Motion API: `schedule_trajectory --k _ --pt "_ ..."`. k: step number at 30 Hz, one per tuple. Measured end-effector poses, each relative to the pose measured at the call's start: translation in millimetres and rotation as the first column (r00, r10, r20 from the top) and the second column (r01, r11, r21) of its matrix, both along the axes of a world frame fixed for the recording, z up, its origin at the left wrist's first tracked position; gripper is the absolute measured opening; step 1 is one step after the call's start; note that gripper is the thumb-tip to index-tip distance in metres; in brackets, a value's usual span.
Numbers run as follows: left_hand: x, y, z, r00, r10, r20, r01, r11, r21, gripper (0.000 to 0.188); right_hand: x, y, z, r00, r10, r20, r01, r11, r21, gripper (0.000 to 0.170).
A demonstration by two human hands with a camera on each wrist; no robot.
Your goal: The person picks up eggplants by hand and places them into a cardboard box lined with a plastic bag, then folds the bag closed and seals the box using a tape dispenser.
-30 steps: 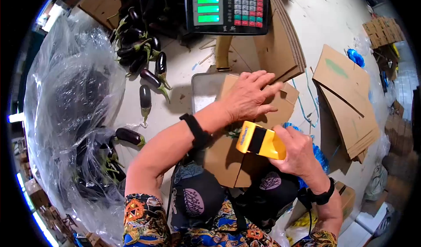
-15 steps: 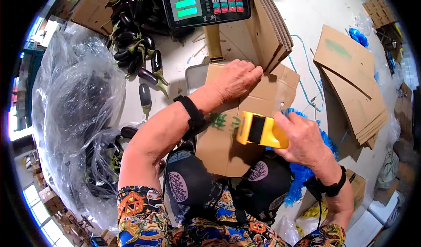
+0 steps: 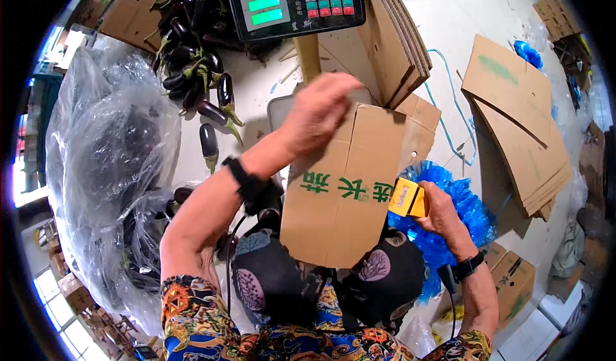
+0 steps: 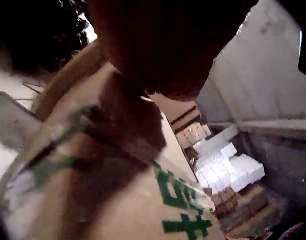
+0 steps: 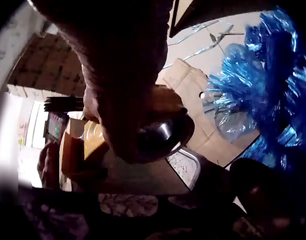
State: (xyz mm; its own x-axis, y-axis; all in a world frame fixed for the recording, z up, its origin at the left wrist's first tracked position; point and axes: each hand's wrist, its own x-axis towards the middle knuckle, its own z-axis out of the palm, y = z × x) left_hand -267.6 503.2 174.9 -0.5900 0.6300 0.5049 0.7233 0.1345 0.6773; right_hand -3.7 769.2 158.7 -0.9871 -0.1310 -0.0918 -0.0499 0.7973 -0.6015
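A flattened-looking cardboard box [image 3: 337, 217] with green printed characters lies over the person's lap, in front of the weighing scale's metal platform [image 3: 276, 114]. The right hand [image 3: 443, 210] grips a yellow tape dispenser [image 3: 404, 197], whose front end overlaps the box's right edge in the head view. From the right wrist, a shiny round tape roll [image 5: 160, 136] shows beneath that hand. The left hand [image 3: 319, 114] is raised at the box's upper left corner, motion-blurred with bent fingers; I cannot tell whether it pinches the cardboard. In the left wrist view it is dark above the printed panel [image 4: 143, 205].
Eggplants [image 3: 208, 140] are heaped at the back left, beside a clear plastic bag [image 3: 109, 130]. The scale's lit display [image 3: 295, 8] stands ahead. Cardboard sheets lean behind it [image 3: 394, 47] and lie at right [image 3: 513, 124]. Blue plastic strands [image 3: 459, 197] bunch near the right hand.
The box has shifted and turned its printed face more into view. The left hand has lifted from the box's far edge, and the right hand has drawn the tape dispenser to the right.
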Motion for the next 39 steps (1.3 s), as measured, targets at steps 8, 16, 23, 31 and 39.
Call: schedule_trajectory --k 8,16,23,31,39 --pt "77 -94 -119 0.174 0.184 0.967 -0.149 0.976 -0.159 0.056 -8 -12 -12 0.998 -0.055 -0.017 0.055 0.998 -0.019 0.052" --pt "67 -90 -86 -0.163 -0.082 0.983 0.069 0.993 0.095 0.066 -13 -59 63 0.997 -0.083 -0.005 0.083 0.996 0.037 0.049" --pt "44 -139 -122 -0.07 0.179 0.981 -0.195 0.962 -0.19 0.066 -74 -124 123 0.991 0.064 0.115 -0.093 0.959 0.269 0.058" --pt "54 -151 -31 0.591 0.187 0.784 -0.103 0.982 -0.157 0.067 -157 -215 109 0.941 0.234 0.244 -0.299 0.911 0.283 0.05" --pt "54 -168 -77 0.833 0.403 0.38 -0.248 0.885 -0.395 0.063 -143 -216 111 0.952 0.261 0.163 -0.298 0.91 0.288 0.052"
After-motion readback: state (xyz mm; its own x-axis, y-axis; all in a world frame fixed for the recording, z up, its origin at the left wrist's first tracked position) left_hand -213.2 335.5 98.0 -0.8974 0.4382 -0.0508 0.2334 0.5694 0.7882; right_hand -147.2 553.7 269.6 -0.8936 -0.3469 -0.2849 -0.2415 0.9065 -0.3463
